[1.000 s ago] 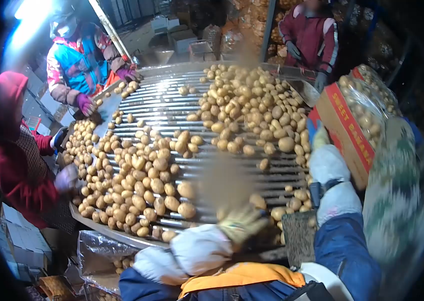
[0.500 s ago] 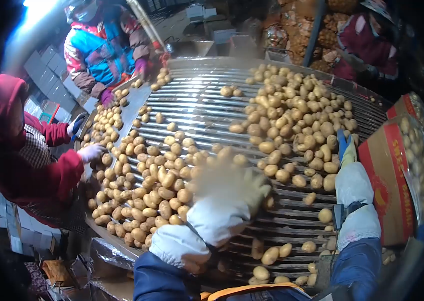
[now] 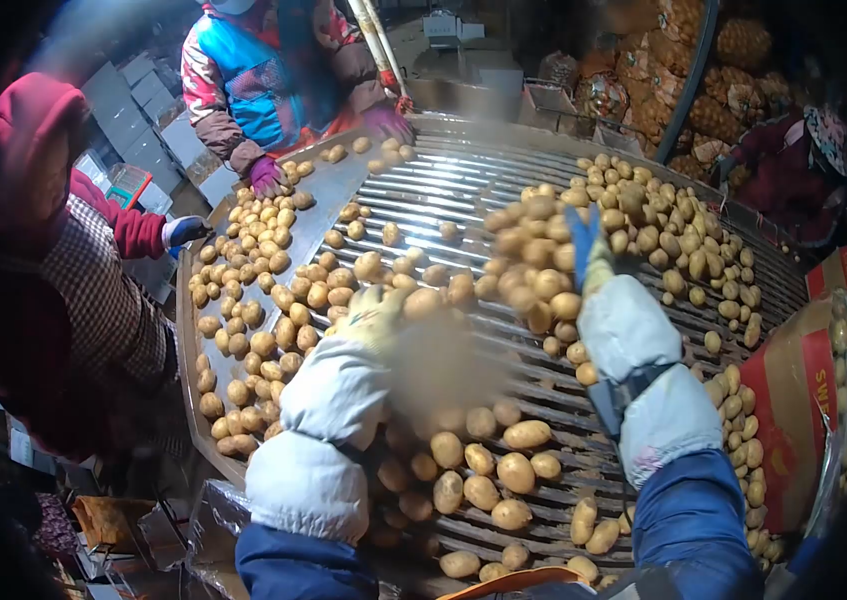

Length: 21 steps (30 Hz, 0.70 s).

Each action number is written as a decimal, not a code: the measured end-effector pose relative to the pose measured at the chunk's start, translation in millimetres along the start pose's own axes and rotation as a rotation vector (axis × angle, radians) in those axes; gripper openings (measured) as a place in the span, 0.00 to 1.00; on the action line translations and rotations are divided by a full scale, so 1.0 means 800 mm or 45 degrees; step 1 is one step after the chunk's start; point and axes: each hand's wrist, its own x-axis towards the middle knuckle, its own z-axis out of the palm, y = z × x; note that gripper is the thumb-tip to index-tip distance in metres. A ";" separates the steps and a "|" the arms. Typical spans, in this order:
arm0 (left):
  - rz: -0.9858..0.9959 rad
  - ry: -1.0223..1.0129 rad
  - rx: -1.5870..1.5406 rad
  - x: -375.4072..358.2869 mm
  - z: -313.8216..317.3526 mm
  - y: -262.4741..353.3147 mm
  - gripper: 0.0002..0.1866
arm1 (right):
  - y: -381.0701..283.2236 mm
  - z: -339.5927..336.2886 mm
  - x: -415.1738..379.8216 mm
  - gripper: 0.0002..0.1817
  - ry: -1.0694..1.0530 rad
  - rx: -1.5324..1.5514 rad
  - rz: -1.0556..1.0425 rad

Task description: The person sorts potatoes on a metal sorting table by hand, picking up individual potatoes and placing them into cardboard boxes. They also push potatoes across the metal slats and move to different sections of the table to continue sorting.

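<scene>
Potatoes (image 3: 516,472) in loose heaps lie on a slatted metal sorting table (image 3: 563,400). My left hand (image 3: 375,318), in a pale yellow glove, is open over the left-hand potatoes, its fingers stretched forward and touching some. A blurred patch in the view hides what lies just right of it. My right hand (image 3: 591,255), in a yellow glove with blue fingers, is open and stretched out against a heap of potatoes (image 3: 533,265) in the middle. The potatoes beside it are smeared by motion. White sleeve covers with dark straps are on both my forearms.
A red and tan carton (image 3: 793,400) of bagged potatoes stands at the right edge. At the left a person in a red hood (image 3: 33,130) faces the table. Another in a colourful jacket (image 3: 253,80) has purple-gloved hands on the far side. Net sacks (image 3: 743,45) are stacked behind.
My right hand has moved left and away from me, shifting potatoes toward the middle. My left hand has moved left onto the left-hand potatoes. The view has turned.
</scene>
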 end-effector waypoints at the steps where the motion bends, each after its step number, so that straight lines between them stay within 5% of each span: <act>1: 0.009 0.016 -0.026 -0.006 -0.003 -0.027 0.38 | 0.012 0.037 0.001 0.37 -0.027 -0.081 -0.027; 6: -0.214 0.069 -0.531 -0.044 0.027 -0.149 0.41 | 0.059 0.159 -0.024 0.37 -0.193 -0.434 -0.073; 9: -0.401 0.104 -0.626 -0.105 -0.015 -0.106 0.41 | 0.047 0.152 -0.075 0.37 -0.376 -0.576 -0.215; 11: -0.061 0.220 -0.484 -0.148 -0.034 -0.028 0.38 | 0.043 0.057 -0.109 0.35 -0.499 -0.583 0.020; 12: 0.105 0.329 -0.315 -0.154 -0.014 -0.010 0.36 | 0.053 0.048 -0.156 0.32 -0.391 -0.489 -0.082; 13: 0.233 0.357 -0.337 -0.163 -0.013 0.032 0.34 | 0.054 0.024 -0.180 0.28 -0.254 -0.512 0.096; 14: 0.336 0.263 -0.367 -0.171 -0.011 0.077 0.34 | 0.070 -0.008 -0.227 0.27 -0.238 -0.545 -0.301; 15: 0.437 0.181 -0.391 -0.179 -0.007 0.118 0.33 | 0.052 -0.020 -0.286 0.29 -0.146 -1.275 -0.460; 17: 0.771 -0.044 -0.361 -0.192 0.010 0.195 0.32 | 0.013 -0.053 -0.397 0.29 0.139 -1.786 -0.549; 19: 1.134 -0.066 -0.317 -0.211 0.048 0.252 0.32 | -0.031 -0.086 -0.481 0.26 0.455 -1.919 -0.399; 21: 1.288 -0.452 -0.163 -0.233 0.073 0.335 0.32 | -0.057 -0.156 -0.548 0.21 0.831 -1.682 -0.126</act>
